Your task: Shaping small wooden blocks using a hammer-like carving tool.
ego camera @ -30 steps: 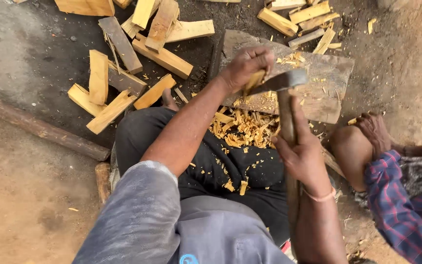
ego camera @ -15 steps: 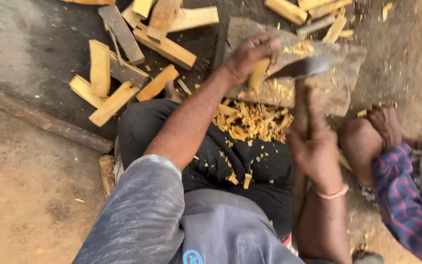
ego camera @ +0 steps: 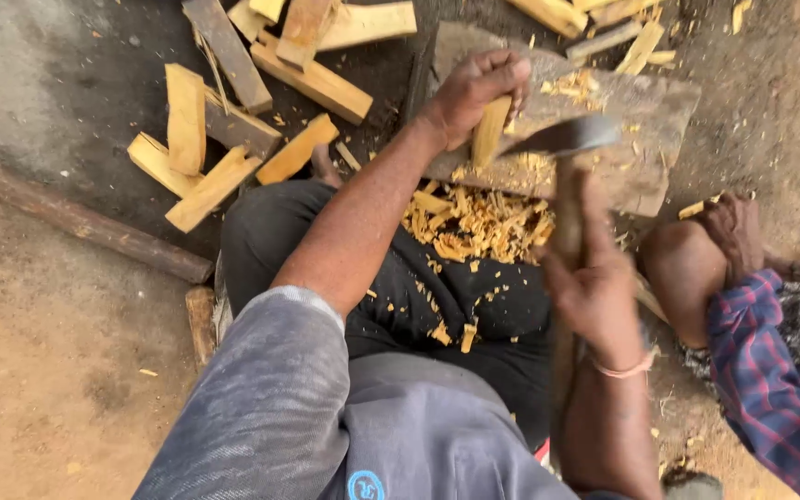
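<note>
— Starting at the left, what's there?

— A heap of pale yellow split wood offcuts (ego camera: 198, 157) lies on the dark ground, well apart from the work. Next comes the left hand (ego camera: 470, 93), curled narrow around a short yellow wooden stick (ego camera: 490, 130), which it holds upright on the grey, weathered flat chopping slab (ego camera: 645, 111).

— And the right?

— The right hand (ego camera: 594, 287) is closed around the brown wooden handle of a hatchet (ego camera: 562, 139). Its dark metal blade sits just beside the stick, at the left fingertips; motion blur means I can't say whether it touches the wood.

— Which step is this?

— Shaving the stick down, I'd judge: yellow wood chips (ego camera: 474, 222) lie piled at the slab's near edge and over the dark trousers. The next stroke calls for the blade to land below the left fingers, with the stick held steady.

— Anyone else?

— Far right, another person's plaid sleeve (ego camera: 775, 380) and knee.
</note>
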